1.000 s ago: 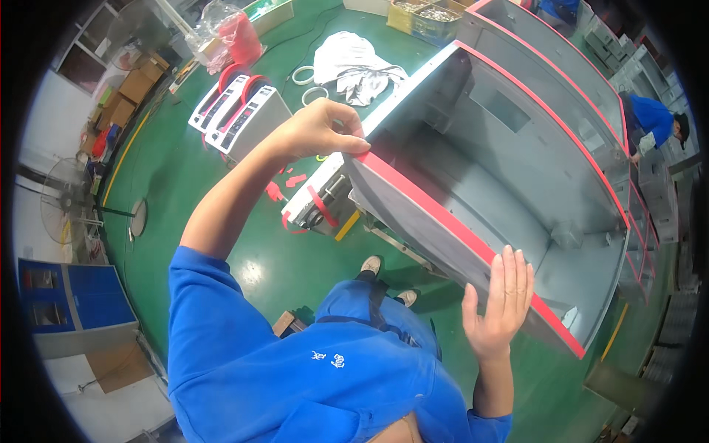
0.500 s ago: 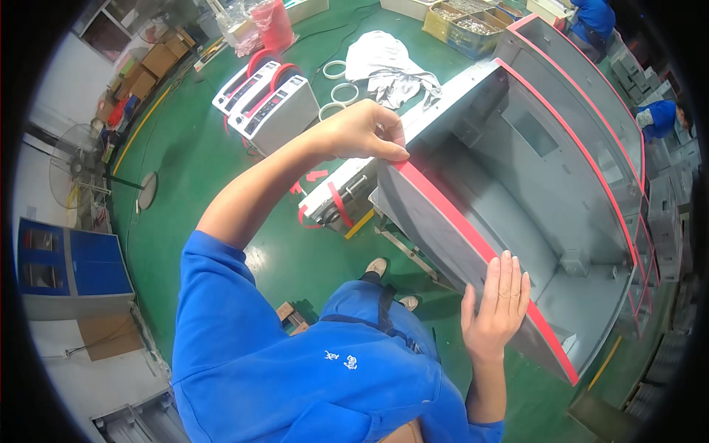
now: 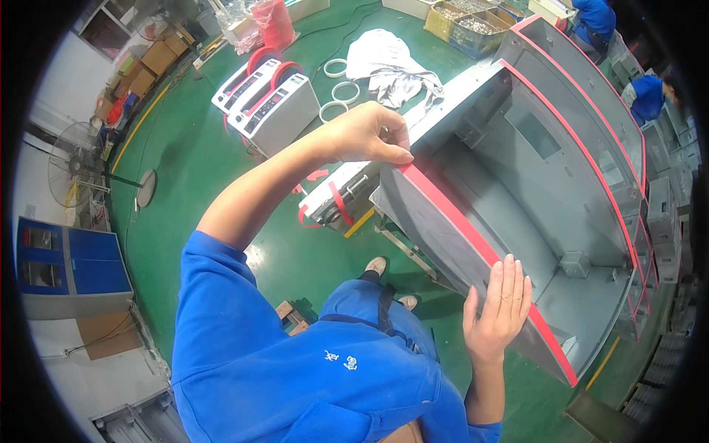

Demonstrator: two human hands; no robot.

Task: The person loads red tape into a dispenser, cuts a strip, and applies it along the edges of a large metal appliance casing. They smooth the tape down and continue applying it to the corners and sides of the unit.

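Observation:
A large grey open metal cabinet (image 3: 481,193) stands before me to the right. Red tape (image 3: 459,215) runs along the top edge of its near wall. At the far left end of that edge, my left hand (image 3: 367,134) pinches the red tape between thumb and forefinger, close to the corner. Farther along, nearer to me, my right hand (image 3: 499,314) lies flat on the taped edge, fingers stretched and together, thumb apart. Red tape also borders the cabinet's opposite rim (image 3: 583,144).
Two white tape dispensers (image 3: 269,107) stand beyond my left arm, near several tape rolls (image 3: 345,92) and a crumpled pale cloth (image 3: 388,66). Red tape strips hang from the bench end (image 3: 336,196). More red-edged cabinets (image 3: 583,74) stand at right. Two co-workers (image 3: 646,98) are at far right.
My hands keep nearly the same places on the taped edge; the view has shifted very slightly. The co-worker at the far right has moved a little to the left and up.

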